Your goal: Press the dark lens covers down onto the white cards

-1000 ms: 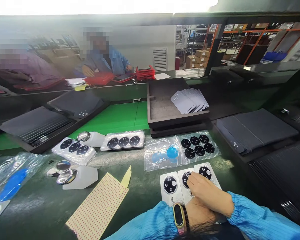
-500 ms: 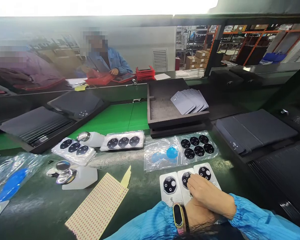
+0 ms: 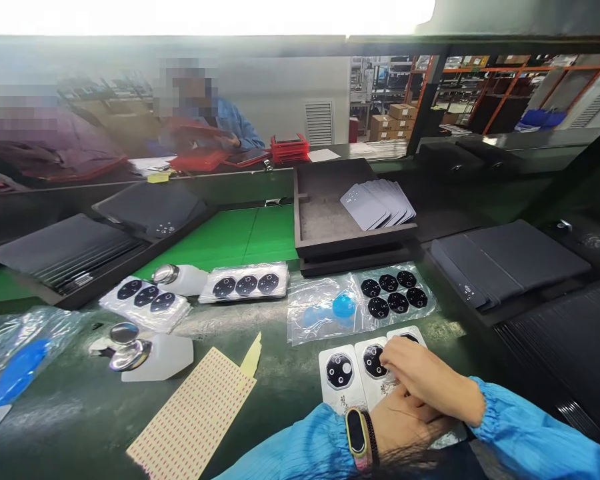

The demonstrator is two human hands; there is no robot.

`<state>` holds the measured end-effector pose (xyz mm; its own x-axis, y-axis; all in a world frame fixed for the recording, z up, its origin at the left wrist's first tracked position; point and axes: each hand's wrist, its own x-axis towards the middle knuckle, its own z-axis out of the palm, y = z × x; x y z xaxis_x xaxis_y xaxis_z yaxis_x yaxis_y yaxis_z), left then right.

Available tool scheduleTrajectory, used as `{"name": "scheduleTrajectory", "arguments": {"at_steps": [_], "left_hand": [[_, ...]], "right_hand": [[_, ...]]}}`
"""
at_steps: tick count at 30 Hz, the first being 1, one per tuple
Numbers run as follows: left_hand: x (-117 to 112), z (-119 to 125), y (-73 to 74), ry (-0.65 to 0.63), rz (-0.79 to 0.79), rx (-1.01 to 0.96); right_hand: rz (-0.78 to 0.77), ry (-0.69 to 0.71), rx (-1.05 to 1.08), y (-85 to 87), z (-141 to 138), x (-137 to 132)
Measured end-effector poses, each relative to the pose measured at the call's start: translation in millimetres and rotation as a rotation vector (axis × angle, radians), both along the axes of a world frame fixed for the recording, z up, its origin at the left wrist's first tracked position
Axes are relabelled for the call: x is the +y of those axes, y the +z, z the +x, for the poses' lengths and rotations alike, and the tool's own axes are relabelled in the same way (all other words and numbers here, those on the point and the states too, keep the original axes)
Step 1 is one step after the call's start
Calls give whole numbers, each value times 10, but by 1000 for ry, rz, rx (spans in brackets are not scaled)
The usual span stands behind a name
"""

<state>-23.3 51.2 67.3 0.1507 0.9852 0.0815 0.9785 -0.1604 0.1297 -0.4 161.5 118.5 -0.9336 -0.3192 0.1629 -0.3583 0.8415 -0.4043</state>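
Three white cards, each with a black octagonal camera-lens piece, lie side by side near me: a left card [image 3: 337,390], a middle card [image 3: 365,350] and a partly covered right card [image 3: 416,331]. My right hand [image 3: 425,377] is over the middle and right cards, its fingers bent and closed together beside the middle black piece [image 3: 373,361]. Whatever its fingertips grip is hidden. My left hand [image 3: 403,423], wearing a band at the wrist, lies low across the cards with fingers stretched out, partly under my right hand.
Beyond the cards lies a clear bag [image 3: 325,313] beside a sheet of black lens pieces [image 3: 395,293]. A red-dotted sticker sheet [image 3: 195,413] is to the left. A dark tray [image 3: 357,247] holds fanned grey panels [image 3: 377,203]. Dark panel stacks [image 3: 510,260] stand right. Co-workers sit opposite.
My right hand has shifted slightly right and now covers most of the right card. More of my left hand shows beneath it. A co-worker opposite has raised a red item.
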Motion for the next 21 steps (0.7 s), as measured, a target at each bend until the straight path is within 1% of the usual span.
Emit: {"name": "scheduleTrajectory", "arguments": {"at_steps": [2, 4, 5, 7, 9, 14, 18, 21], "left_hand": [[3, -17, 76, -1, 34, -5], [-1, -22, 116, 8, 46, -5], [-3, -21, 123, 10, 50, -4], [-8, -15, 120, 10, 51, 3], [-10, -9, 108, 3, 45, 11], [16, 4, 114, -31, 8, 46], [41, 19, 99, -27, -33, 67], [36, 42, 9, 2, -45, 61]], "right_hand": [[-185, -66, -50, 54, -23, 65], [-311, -122, -110, 82, -42, 99], [-340, -138, -142, 84, -51, 101], [-340, -144, -191, 62, -68, 78], [-274, -131, -199, 16, -86, 27], [115, -83, -135, -124, -116, -114], [233, -65, -108, -218, -111, -171], [300, -46, -84, -256, -100, -201]]}}
